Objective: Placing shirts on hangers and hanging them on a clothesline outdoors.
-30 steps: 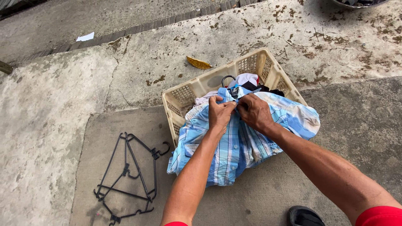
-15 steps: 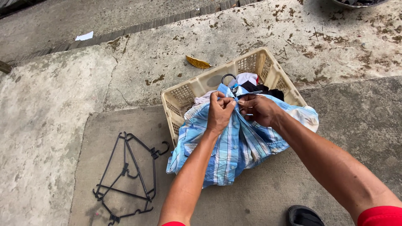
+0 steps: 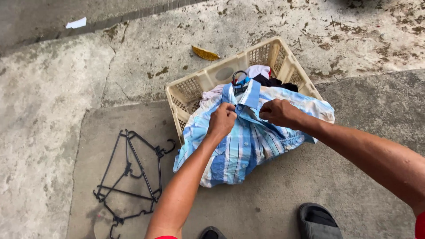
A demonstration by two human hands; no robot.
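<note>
A concrete floor (image 3: 57, 110) is seen from above, part pale and cracked, part darker grey. A cream plastic laundry basket (image 3: 197, 86) with latticed walls stands on it, filled with clothes. A blue, white and pale yellow striped shirt (image 3: 241, 148) is draped over the basket's near rim and spills onto the floor. Its collar is threaded on a dark hanger (image 3: 239, 79), whose hook rises just above the collar.

The left hand (image 3: 222, 120) is closed on the shirt front just below the collar, its fingers pinching the cloth. The right hand (image 3: 278, 112) is closed beside it on the other edge of the front, its fingers likewise pinching the fabric. The two hands are near each other but apart.

A loose pile of black hangers (image 3: 130, 177) lies on the floor to the left, well apart from the basket. A yellow leaf (image 3: 205, 53) lies just behind the basket. A dark sandal (image 3: 319, 221) is seen at the lower edge.
</note>
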